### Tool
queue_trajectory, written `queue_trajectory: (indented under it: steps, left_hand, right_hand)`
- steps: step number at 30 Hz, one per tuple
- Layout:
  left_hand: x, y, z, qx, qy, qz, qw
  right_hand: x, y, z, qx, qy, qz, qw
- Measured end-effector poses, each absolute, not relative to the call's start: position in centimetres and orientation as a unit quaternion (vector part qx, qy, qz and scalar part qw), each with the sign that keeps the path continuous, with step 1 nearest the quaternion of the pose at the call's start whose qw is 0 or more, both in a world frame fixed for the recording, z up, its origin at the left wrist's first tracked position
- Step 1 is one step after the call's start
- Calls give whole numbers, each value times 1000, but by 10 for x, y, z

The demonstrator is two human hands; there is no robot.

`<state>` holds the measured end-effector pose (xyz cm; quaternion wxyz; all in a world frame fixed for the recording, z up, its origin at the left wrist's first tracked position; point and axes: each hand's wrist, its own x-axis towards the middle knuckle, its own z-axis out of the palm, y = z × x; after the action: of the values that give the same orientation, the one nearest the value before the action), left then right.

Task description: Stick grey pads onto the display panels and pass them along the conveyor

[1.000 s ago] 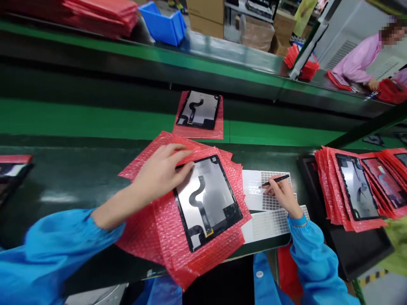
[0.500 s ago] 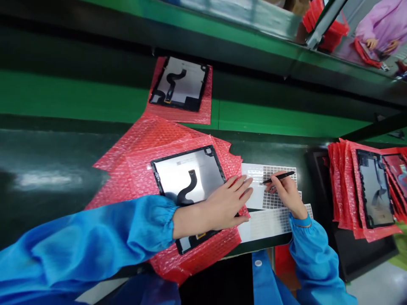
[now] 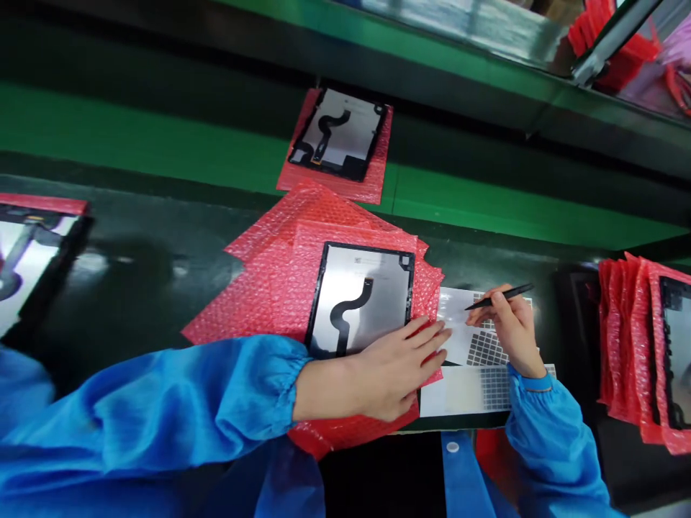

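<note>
A tablet panel (image 3: pixel 363 298) with a black frame and a curved black flex cable lies face down on a pile of red bubble-wrap sheets (image 3: pixel 270 288). My left hand (image 3: pixel 396 370) lies flat with fingers stretched over the panel's lower right corner, reaching the edge of a white sticker sheet (image 3: pixel 475 342). My right hand (image 3: pixel 510 324) is closed on black tweezers (image 3: pixel 499 295), whose tip points left over the sheet's grid of small dark stickers. A second sticker sheet (image 3: pixel 469 392) lies nearer to me.
Another panel on red wrap (image 3: pixel 337 140) sits on the green conveyor belt (image 3: pixel 162 151) beyond. A stack of wrapped panels (image 3: pixel 648 345) stands at the right on a black tray. One more panel (image 3: pixel 26 244) lies at the left edge.
My left hand left the panel's top left corner and crossed to its lower right corner by the sticker sheet. The panel turned more upright. My right hand stayed over the stickers with the tweezers.
</note>
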<state>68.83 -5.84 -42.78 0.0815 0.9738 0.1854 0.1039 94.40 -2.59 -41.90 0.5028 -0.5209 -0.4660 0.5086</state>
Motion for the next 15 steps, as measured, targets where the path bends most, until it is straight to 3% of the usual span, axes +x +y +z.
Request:
queue_trajectory:
  steps: [6,15]
  left_hand:
    - [660,-69,-418,936,298,186,34]
    - [649,-67,-442,905,388,160,69]
  right_hand:
    - [873,-8,-424,-452,-463,593,479]
    - [859,-7,-441,-440,-448,617,474]
